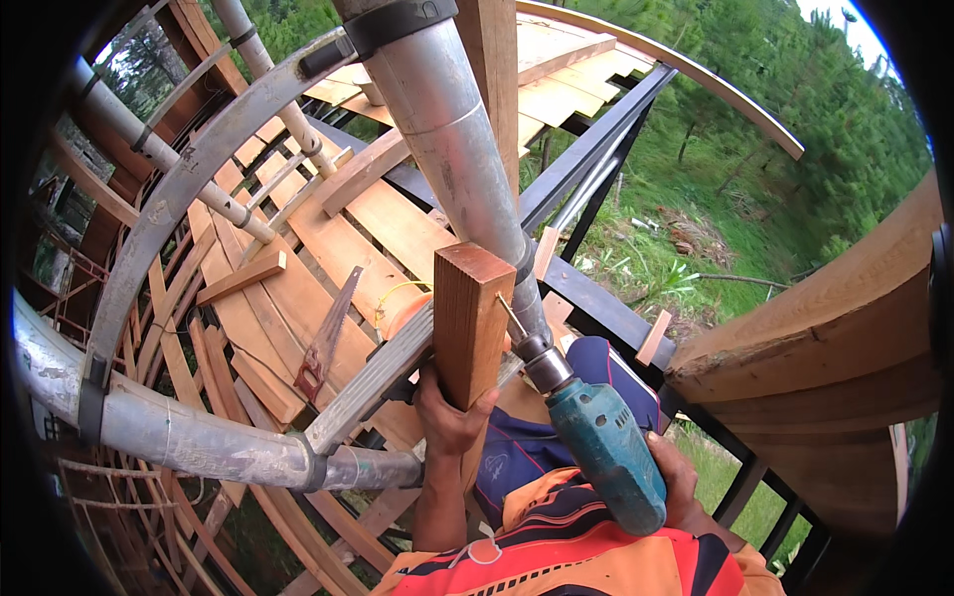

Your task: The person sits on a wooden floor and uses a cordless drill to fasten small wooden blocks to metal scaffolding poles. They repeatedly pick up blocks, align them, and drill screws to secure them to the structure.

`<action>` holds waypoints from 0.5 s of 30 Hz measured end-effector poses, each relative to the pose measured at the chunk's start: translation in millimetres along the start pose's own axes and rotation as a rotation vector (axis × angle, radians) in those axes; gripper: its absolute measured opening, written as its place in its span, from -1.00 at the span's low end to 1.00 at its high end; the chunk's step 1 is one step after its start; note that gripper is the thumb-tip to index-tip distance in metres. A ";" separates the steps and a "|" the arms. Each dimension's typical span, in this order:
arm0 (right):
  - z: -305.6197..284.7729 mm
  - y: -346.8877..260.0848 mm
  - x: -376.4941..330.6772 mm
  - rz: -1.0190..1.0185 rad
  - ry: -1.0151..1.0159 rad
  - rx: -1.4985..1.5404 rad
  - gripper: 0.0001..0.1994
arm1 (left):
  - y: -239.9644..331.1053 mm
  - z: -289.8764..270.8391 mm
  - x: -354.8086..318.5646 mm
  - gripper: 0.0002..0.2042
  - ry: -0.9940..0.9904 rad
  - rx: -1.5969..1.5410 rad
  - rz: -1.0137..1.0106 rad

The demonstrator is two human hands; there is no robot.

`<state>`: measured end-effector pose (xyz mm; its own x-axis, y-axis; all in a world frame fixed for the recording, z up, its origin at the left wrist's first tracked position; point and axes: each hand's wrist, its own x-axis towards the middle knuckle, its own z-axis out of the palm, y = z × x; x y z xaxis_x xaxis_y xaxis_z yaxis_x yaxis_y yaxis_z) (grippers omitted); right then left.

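Right hand (pixel 679 479) wrapped around grip of teal power drill (pixel 606 452), below and right of wooden post (pixel 469 323). Drill bit (pixel 512 320) set against right face of post. Left hand (pixel 449 412) closed around lower end of post, held upright. Grey metal pipe (pixel 447 139) directly behind post, rising away. Hand saw (pixel 326 336) flat on wooden planks (pixel 298 288), left of post. Trees (pixel 795 119) far beyond post, right.

A rough-sawn reddish wooden block (pixel 470 323) meets a teal plastic drill (pixel 604 447), matt and scuffed, beside dull grey galvanised metal scaffold pipes (pixel 447 129).
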<state>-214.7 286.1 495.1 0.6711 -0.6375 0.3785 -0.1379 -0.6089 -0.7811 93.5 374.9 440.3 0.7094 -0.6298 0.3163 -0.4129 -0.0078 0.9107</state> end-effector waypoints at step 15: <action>-1.1 -16.8 28.4 -0.320 0.042 -0.194 -0.42 | -4.1 -0.2 -1.2 -0.29 -0.007 -0.028 -0.016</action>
<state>-194.1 277.7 519.5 0.6724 -0.4165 0.6118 -0.0636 -0.8561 -0.5130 94.5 375.9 436.2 0.7117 -0.6352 0.3002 -0.3856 0.0039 0.9226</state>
